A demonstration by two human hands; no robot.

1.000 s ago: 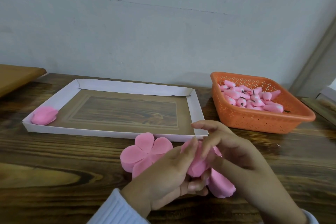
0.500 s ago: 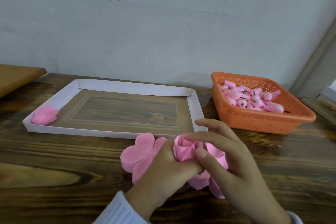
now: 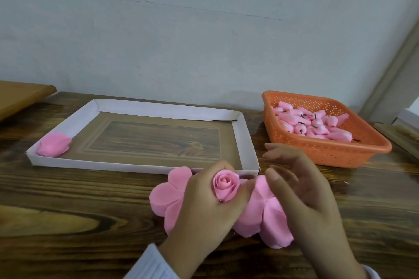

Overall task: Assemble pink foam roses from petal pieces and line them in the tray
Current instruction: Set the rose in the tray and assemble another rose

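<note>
1. Curling round the rose [image 3: 225, 184], the left hand [image 3: 201, 210] is seen gripping it from below and at the sides. The rolled centre is turned up toward the camera.
2. The rose is held low over the table [image 3: 68, 210], just in front of the near right corner of the tray [image 3: 244, 142].
3. Outer petals [image 3: 265, 215] are not wrapped. They are spread out from under the rose to the right and droop toward the tabletop. Contact with the wood cannot be told.
4. The right hand [image 3: 306, 199] is held just right of the rose, over those petals. Its fingers are loosely spread and only slightly bent, and nothing is gripped. Contact between palm and petals cannot be made out.
5. A flat petal piece [image 3: 166, 195] is laid on the table just left of the left hand. It is partly covered by that hand and lies close to the tray's front wall.
6. The tray is walled in white card and set beyond the hands. A second rose [image 3: 54, 144] is placed in its near left corner, against the walls.
7. An orange basket [image 3: 328, 154] is set right of the tray, apart from it. Pink buds [image 3: 317, 124] are piled inside, some with dark stems.
8. A pale ribbed sleeve [image 3: 149, 265] is noted at the left wrist.
</note>
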